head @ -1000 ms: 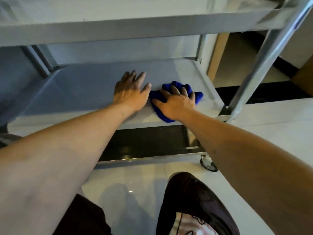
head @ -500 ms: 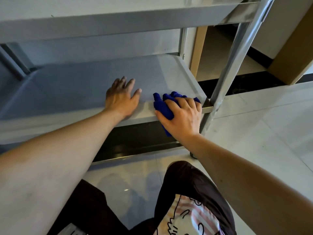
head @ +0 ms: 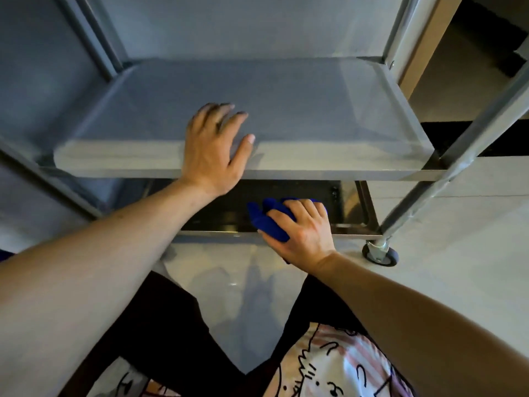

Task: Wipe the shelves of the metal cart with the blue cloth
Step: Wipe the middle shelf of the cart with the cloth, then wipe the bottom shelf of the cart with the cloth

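The metal cart's middle shelf (head: 315, 110) fills the upper centre of the head view. My left hand (head: 213, 147) lies flat on that shelf's front edge, fingers spread, holding nothing. Below it is the dark bottom shelf (head: 223, 213). My right hand (head: 300, 230) grips the bunched blue cloth (head: 264, 220) at the bottom shelf's front rim, right of centre. Part of the cloth is hidden under my fingers.
The cart's right front post (head: 458, 156) slants down to a caster wheel (head: 380, 253) on the pale tiled floor (head: 458, 230). My knees in dark trousers (head: 177, 333) are close to the cart. A wooden door frame (head: 423, 47) stands behind at the upper right.
My right hand has carried the blue cloth off the middle shelf's front right edge and down to the bottom shelf's rim. My left hand has stayed on the middle shelf.
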A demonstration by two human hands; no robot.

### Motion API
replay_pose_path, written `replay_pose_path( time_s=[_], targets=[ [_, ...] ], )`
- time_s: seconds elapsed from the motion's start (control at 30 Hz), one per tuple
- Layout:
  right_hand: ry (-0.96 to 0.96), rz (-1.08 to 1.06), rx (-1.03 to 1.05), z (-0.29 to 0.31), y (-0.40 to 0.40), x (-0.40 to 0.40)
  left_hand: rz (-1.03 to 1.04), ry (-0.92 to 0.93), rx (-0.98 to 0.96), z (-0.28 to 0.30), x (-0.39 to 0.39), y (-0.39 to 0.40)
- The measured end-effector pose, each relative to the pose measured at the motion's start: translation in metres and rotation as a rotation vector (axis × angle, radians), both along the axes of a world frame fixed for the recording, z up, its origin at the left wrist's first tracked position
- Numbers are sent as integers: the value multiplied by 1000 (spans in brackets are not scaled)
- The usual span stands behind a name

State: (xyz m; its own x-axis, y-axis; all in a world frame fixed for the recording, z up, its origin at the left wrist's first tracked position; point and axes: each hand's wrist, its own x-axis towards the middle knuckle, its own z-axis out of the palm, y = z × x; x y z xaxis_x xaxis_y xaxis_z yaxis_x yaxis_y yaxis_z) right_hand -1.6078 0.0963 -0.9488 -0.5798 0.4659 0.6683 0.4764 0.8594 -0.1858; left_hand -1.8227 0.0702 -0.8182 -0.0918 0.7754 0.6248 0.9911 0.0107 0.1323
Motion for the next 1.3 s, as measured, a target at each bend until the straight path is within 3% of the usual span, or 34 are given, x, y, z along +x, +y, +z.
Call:
replay_pose_path(
  time_s=[0.07, 0.2, 0.4, 0.5, 0.67, 0.8, 0.93, 1.07, 1.3],
  targets=[
    [-56, 7, -46, -13, 3, -2, -63, 85, 70, -7, -6, -19],
    [-165, 15, -76, -33, 16, 1, -272, 267, 12, -34, 9, -39],
    [-248, -22, -114, -51, 38, 16, -387, 251, -81, -92, 45, -41],
    [-261, -48, -100, -58, 46, 26, -348, 206, -198, -119, 46, -34],
    [-268, -56, -70, -60, 63, 32, -90, 72, -478, -160, 35, -17],
    [-302, -71, 1, -59, 86, 32, -1, 17, -576, -191, 34, 14],
    [-403, -161, -54, -65, 105, 34, -50, -29, -576, -219, 41, 41],
    [-537, -295, -267, -96, 100, 41, -121, -60, -576, -238, 51, 62],
    [-470, -491, -421, -125, 121, 35, -218, 35, -586, -245, 56, 98]
  ],
)
